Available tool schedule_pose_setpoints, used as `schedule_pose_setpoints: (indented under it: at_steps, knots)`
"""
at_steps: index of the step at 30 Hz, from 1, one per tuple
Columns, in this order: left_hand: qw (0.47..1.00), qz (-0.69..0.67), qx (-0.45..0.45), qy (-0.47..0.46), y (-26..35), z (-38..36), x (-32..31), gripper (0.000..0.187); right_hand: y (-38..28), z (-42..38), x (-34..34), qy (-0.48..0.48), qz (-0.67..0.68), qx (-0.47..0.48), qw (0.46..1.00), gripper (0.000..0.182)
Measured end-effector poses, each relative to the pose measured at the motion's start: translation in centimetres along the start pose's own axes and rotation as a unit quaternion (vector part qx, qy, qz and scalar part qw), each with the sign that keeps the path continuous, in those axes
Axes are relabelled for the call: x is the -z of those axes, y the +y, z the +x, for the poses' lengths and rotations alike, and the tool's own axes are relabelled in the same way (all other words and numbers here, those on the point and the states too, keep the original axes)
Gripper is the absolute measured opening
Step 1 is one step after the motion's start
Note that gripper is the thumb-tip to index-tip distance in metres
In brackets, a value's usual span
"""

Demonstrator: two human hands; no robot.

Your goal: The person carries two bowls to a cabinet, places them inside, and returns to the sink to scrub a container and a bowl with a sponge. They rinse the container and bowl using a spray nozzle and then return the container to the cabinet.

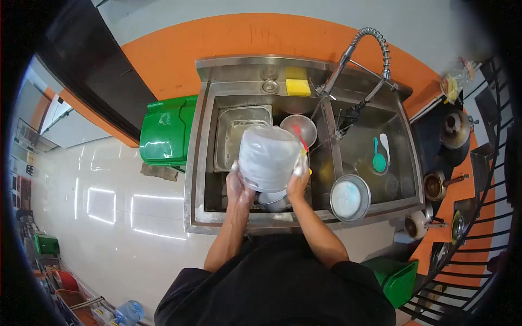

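Note:
Between both hands I hold a large whitish plastic container (269, 157), soapy and tilted, above the left sink basin (209, 168). My left hand (239, 187) cups its lower left side, with suds on the fingers. Its right side is gripped by my right hand (297, 182), also soapy; a bit of yellow shows by those fingers. Behind the container sits a rectangular steel pan (224, 144) in the basin. To its right is a steel bowl (310, 128) with a red-handled utensil (300, 137) in it. More metal ware lies partly hidden below the container.
A yellow sponge (297, 87) rests on the back ledge beside the spring faucet (386, 60). The right basin (353, 157) holds a turquoise ladle (379, 162) and white paddle (385, 145). A steel pot (366, 204) of cloudy liquid stands at the front. Left is a green bin (166, 130).

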State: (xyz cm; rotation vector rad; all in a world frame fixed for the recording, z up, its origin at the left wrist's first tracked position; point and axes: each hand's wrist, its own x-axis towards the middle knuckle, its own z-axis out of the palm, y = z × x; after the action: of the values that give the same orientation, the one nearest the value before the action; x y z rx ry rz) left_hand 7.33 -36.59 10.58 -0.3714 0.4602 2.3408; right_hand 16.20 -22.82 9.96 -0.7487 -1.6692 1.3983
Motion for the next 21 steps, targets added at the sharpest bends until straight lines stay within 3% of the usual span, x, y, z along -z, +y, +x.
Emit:
schedule_pose_setpoints:
  at_steps: [3, 4, 5, 7, 8, 9, 10, 11, 12, 13, 14, 16, 19, 21]
  knots:
    - [0.996, 0.066, -0.061, 0.013, 0.3, -2.9, -5.7, 0.039, -2.8, -1.2, -1.0, 0.076, -0.026, 0.174, 0.981, 0.044]
    - [0.995, 0.068, -0.059, -0.033, 0.4, -2.9, -5.8, 0.030, -4.5, -0.9, -1.0, 0.053, -0.113, 0.273, 0.954, 0.044]
    - [0.995, 0.066, -0.062, -0.031, 0.2, -2.5, -5.6, 0.030, -6.1, -0.3, -0.9, 0.050, -0.112, 0.274, 0.954, 0.044]
    - [0.961, 0.228, -0.154, -0.035, -0.5, -2.4, -6.1, 0.022, -8.2, 1.9, -0.9, -0.067, -0.292, 0.390, 0.871, 0.046]
    - [0.948, 0.271, -0.165, 0.021, -1.5, -3.2, -6.9, 0.019, -8.8, 3.0, -1.0, -0.105, -0.343, 0.427, 0.830, 0.046]
    - [0.948, 0.268, -0.168, 0.023, -1.7, -3.4, -6.4, 0.019, -9.0, 4.5, -1.0, -0.190, -0.306, 0.365, 0.859, 0.043]
    - [0.903, 0.365, -0.224, -0.025, -2.0, -3.5, -5.6, 0.019, -9.2, 5.9, -0.9, -0.272, -0.266, 0.297, 0.876, 0.040]
    - [0.842, 0.457, -0.276, -0.074, -1.9, -3.5, -5.2, 0.018, -8.4, 7.9, -0.6, -0.274, -0.264, 0.299, 0.875, 0.040]
    - [0.837, 0.473, -0.260, -0.084, -1.2, -3.6, -5.1, 0.018, -6.6, 9.9, -0.3, -0.343, -0.072, 0.212, 0.912, 0.040]
    - [0.838, 0.472, -0.261, -0.079, -0.7, -3.7, -4.8, 0.018, -4.5, 10.7, -0.3, -0.397, 0.122, 0.111, 0.903, 0.040]
    - [0.869, 0.430, -0.233, -0.080, -0.2, -3.8, -4.5, 0.019, -2.1, 10.1, -0.6, -0.400, 0.121, 0.107, 0.902, 0.040]
    - [0.907, 0.364, -0.197, -0.085, 0.7, -4.4, -5.4, 0.022, 0.5, 8.1, -1.1, -0.217, 0.261, -0.155, 0.928, 0.045]
    - [0.891, 0.400, -0.201, -0.073, 2.8, -4.4, -5.1, 0.024, -0.9, 3.8, -0.7, -0.212, 0.254, -0.128, 0.935, 0.044]
    - [0.912, 0.374, -0.151, -0.074, 2.6, -4.9, -5.2, 0.023, -1.2, 4.6, -0.2, -0.221, 0.279, -0.182, 0.917, 0.043]
